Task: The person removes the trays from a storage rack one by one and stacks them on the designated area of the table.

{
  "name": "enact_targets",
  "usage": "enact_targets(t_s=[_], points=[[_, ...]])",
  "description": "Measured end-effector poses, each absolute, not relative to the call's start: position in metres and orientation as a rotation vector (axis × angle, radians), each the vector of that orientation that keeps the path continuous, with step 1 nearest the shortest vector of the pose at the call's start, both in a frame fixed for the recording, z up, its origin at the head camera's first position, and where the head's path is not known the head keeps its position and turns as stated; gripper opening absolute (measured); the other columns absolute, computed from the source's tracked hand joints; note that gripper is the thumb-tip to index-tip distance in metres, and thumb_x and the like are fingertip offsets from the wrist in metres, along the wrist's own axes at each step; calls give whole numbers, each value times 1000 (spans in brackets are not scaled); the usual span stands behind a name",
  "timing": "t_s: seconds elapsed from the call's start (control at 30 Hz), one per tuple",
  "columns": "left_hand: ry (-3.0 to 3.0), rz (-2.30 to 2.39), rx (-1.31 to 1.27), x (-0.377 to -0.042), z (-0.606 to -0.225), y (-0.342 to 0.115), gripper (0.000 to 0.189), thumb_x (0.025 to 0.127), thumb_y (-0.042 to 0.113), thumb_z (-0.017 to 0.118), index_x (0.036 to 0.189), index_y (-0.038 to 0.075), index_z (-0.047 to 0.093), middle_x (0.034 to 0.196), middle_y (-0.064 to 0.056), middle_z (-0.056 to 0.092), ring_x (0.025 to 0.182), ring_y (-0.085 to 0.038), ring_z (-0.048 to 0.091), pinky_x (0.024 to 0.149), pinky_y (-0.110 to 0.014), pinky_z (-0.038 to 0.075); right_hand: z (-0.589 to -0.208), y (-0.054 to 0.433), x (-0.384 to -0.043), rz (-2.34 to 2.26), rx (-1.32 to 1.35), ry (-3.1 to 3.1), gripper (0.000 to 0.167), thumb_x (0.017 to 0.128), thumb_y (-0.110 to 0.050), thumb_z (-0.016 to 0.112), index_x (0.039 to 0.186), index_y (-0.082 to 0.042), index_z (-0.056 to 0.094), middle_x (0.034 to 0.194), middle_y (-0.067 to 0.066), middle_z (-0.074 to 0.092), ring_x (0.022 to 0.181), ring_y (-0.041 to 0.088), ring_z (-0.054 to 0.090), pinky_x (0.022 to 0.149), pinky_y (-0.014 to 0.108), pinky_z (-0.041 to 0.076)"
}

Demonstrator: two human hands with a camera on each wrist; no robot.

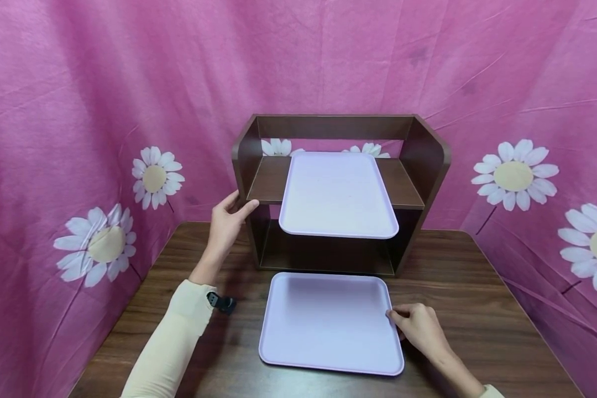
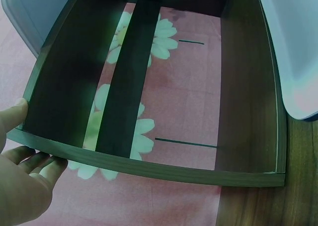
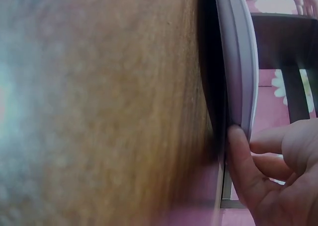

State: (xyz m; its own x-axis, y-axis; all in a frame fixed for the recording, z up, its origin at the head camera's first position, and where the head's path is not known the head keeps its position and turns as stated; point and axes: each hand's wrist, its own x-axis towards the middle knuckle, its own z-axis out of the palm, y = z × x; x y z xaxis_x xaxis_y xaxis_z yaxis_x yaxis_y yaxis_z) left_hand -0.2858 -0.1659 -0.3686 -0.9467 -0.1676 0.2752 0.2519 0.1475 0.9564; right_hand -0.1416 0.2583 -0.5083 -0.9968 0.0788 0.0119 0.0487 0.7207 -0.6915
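A dark brown two-level wooden shelf unit (image 1: 266,179) stands on the table. My left hand (image 1: 226,224) grips its left side panel, thumb at the front edge of the upper board; in the left wrist view, several fingers (image 2: 37,166) lie on the panel's outer side. One lilac tray (image 1: 338,193) lies on the upper board, its front part jutting beyond the edge. In front of the unit, a second lilac tray (image 1: 330,326) is at the table. My right hand (image 1: 420,331) pinches its right rim; the right wrist view shows fingers (image 3: 241,151) on that rim.
The brown wooden table (image 1: 457,293) runs back to a pink curtain (image 1: 328,55) printed with white daisies, which also closes in both sides. A dark band (image 1: 221,303) is on the left wrist.
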Motion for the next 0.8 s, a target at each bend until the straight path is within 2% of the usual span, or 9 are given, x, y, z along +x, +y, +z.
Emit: enact_targets(t_s=[0.1, 0.3, 0.8], points=[[-2111, -1861, -87, -286, -368, -166, 57, 95, 31, 84, 146, 12, 66, 133, -17, 74, 95, -1, 68, 77, -21, 58, -508, 258, -142, 1114, -77, -2876, 22, 97, -14, 77, 111, 2, 82, 73, 5, 77, 52, 12, 66, 50, 25, 50], [-2110, -1858, -81, -286, -369, -166, 56, 95, 30, 84, 146, 12, 67, 132, -16, 74, 96, -2, 68, 79, -23, 59, -504, 260, -145, 1139, -67, -2874, 13, 96, -5, 73, 104, 2, 82, 75, 8, 77, 53, 12, 68, 49, 24, 55], [-2089, -1883, -89, -284, -369, -165, 56, 95, 27, 84, 146, 12, 66, 135, -18, 73, 96, 0, 68, 78, -19, 58, -505, 260, -145, 1274, -105, -2877, 8, 94, -1, 72, 96, 2, 79, 76, 8, 76, 58, 16, 71, 53, 25, 59]])
